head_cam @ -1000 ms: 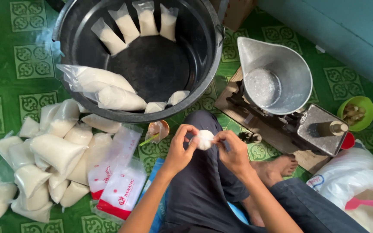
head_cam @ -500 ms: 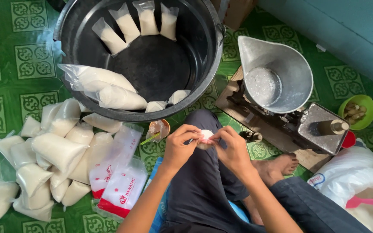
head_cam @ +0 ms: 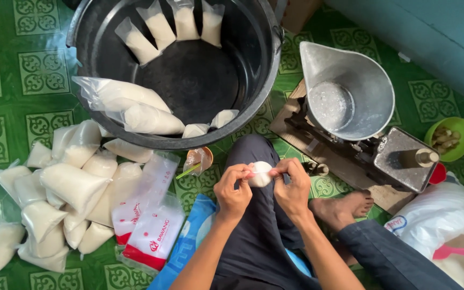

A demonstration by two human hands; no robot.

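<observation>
Both my hands meet over my knee in dark trousers and pinch one small clear plastic bag of white powder [head_cam: 260,174]. My left hand [head_cam: 233,189] grips its left side and my right hand [head_cam: 291,185] grips its right side, fingers closed on the bag's neck. Just beyond stands a big black tub [head_cam: 268,64] with several similar filled bags leaning inside its wall. A heap of filled white bags [head_cam: 63,188] lies on the green patterned floor to my left.
A metal balance scale with a scoop pan [head_cam: 350,99] stands on a wooden base at the right. A green bowl [head_cam: 449,138] sits far right, an open white sack with a pink scoop [head_cam: 447,236] lower right. Red-and-white empty bags [head_cam: 154,231] lie near my left knee.
The small bag has dropped slightly toward my knee and both hands have closed in tighter around it, fingers working at its top.
</observation>
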